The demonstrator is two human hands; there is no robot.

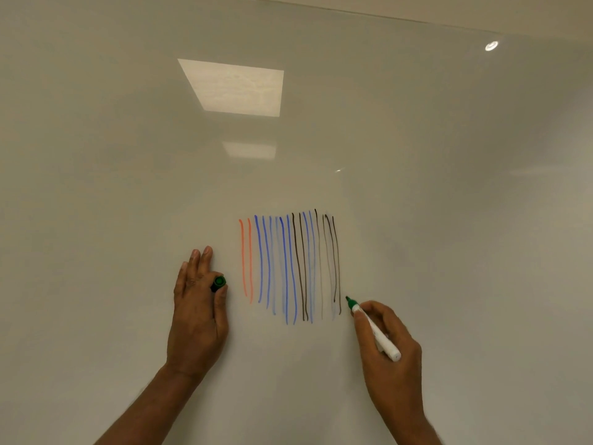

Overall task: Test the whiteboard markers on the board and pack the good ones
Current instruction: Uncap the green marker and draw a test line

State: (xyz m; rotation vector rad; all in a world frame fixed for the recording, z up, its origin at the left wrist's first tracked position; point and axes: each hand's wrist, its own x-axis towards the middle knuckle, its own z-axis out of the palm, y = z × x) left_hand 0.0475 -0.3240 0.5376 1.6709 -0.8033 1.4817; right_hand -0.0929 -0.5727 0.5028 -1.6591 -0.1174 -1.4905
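Observation:
The glossy whiteboard (pixel 417 187) fills the view. On it stand several vertical test strokes (pixel 288 268): orange at the left, blue in the middle, dark brown and black at the right. My right hand (pixel 388 351) grips a white marker (pixel 373 329) with a green tip, the tip touching the board just right of the last dark stroke, near its lower end. No green line shows. My left hand (pixel 197 313) rests on the board left of the orange strokes, its long fingers straight, and pinches the green cap (pixel 219 283) between thumb and forefinger.
Ceiling lights are reflected in the board as a bright rectangle (pixel 234 88) above the strokes and a small spot (pixel 491 45) at the upper right. The board's top edge (pixel 385 16) runs along the upper right.

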